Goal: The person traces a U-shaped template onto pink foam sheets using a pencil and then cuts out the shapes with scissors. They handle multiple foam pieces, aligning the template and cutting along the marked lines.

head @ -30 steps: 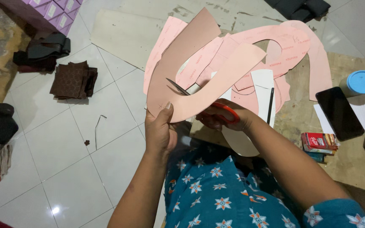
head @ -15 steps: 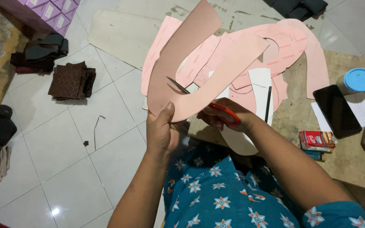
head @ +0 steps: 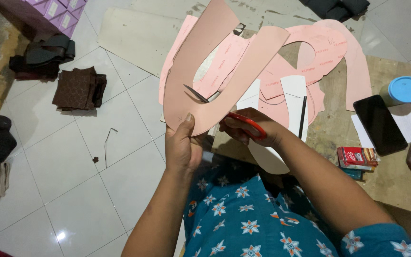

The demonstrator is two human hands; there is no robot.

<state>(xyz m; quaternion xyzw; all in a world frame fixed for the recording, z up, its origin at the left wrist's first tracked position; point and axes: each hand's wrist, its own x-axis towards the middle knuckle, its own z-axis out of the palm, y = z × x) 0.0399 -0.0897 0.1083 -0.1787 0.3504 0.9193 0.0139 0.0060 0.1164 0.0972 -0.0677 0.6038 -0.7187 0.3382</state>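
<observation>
Cardboard cutout (head: 215, 66), pink-tan, U-shaped, held up at frame centre; long axis runs lower left to upper right, both arms pointing up-right, bend at the bottom. Left hand (head: 182, 145) comes up from below, grip closed on the bend w/ thumb on the front. Right hand (head: 253, 128), just right of it, grip closed around red-handled scissors (head: 224, 110); blades open, pointing upper left inside the U. Pink sheets (head: 319, 52) lie behind on the floor; phone (head: 379, 124) at right.
</observation>
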